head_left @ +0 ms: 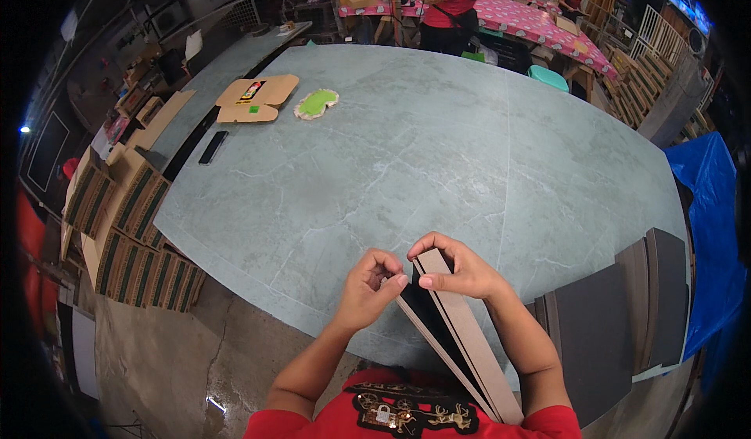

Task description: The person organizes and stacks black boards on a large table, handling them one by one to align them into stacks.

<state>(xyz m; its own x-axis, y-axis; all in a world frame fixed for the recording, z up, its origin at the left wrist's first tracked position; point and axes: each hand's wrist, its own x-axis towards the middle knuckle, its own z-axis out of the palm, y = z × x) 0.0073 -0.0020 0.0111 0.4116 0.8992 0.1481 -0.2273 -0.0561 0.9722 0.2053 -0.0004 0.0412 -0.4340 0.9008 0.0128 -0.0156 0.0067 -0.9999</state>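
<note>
A long, narrow piece of folded cardboard (469, 340), brown on its outer face and black inside, slants from my hands down to my body at the near table edge. My right hand (463, 270) grips its upper end, thumb on the near side and fingers curled over the top. To the left, my left hand (368, 292) pinches the tip of the thinner left edge with thumb and fingers. The two long edges stand slightly apart, with the dark inside showing between them. Nearby on the right lie dark grey flat cardboard sheets (591, 333), stacked and overlapping.
The grey-green marbled table (438, 157) carries a phone (213, 148), a cut cardboard piece (266, 98) and a green cloth (317, 103). Stacked cartons (141, 204) stand left, a blue tarp (708, 228) right. Behind are a person in red (452, 1) and a teal stool (548, 77).
</note>
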